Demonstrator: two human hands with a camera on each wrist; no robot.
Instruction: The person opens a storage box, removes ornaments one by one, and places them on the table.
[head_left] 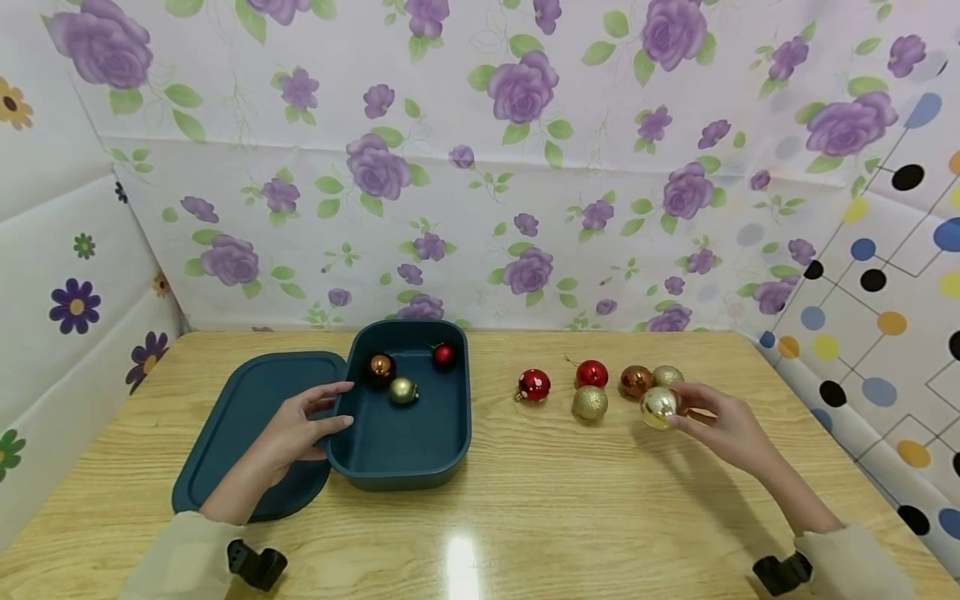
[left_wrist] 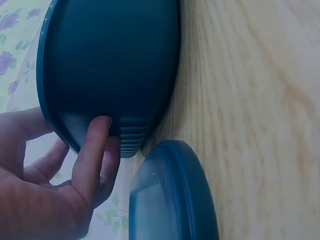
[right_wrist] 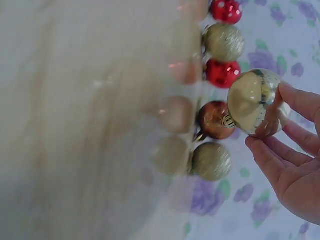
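My right hand (head_left: 723,425) pinches a shiny gold Christmas ball (head_left: 659,407) between thumb and fingers, raised over the table; its metal cap shows in the right wrist view. My left hand (head_left: 303,425) grips the left wall of a dark teal box (head_left: 401,480), with two digits over the rim and other fingertips (left_wrist: 102,122) on the outer side. Inside lie a brown ball (head_left: 381,367), a small red ball (head_left: 443,356) and a matte gold ball (head_left: 402,390). Close behind the held ball sit a brown ball (head_left: 635,381) and a glittery gold ball (head_left: 667,377).
A teal lid (head_left: 258,400) lies left of the box, partly under my left forearm. Between box and right hand are a white-dotted red ball (head_left: 533,386), a red ball (head_left: 592,373) and a glittery gold ball (head_left: 590,403). A flowered cloth (head_left: 450,242) hangs behind the table.
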